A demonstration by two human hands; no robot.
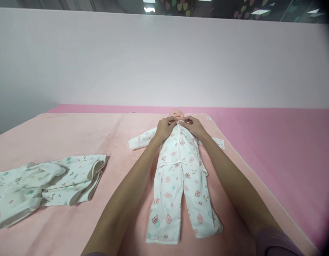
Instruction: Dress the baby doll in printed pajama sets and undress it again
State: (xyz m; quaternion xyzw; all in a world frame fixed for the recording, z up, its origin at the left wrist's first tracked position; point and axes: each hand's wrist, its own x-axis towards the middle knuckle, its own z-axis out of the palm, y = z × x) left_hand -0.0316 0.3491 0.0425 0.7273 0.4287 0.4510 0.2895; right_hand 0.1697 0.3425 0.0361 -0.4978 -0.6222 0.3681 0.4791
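Observation:
A baby doll (pixel 177 113) lies on its back, dressed in a white printed top (pixel 177 149) and matching white printed trousers (pixel 168 192). Its sleeves spread out to both sides. At the neck of the top, just below the doll's face, my left hand (pixel 166 127) pinches the collar edge from the left. My right hand (pixel 193 126) pinches the collar from the right, its fingertips close to those of my left hand. The ends of the trouser legs lie apart, towards me.
Folded white clothes with green prints (pixel 52 181) lie at the left on a peach blanket (pixel 86 135). A pink surface (pixel 273 149) extends to the right. Behind it stands a white panel (pixel 164 60).

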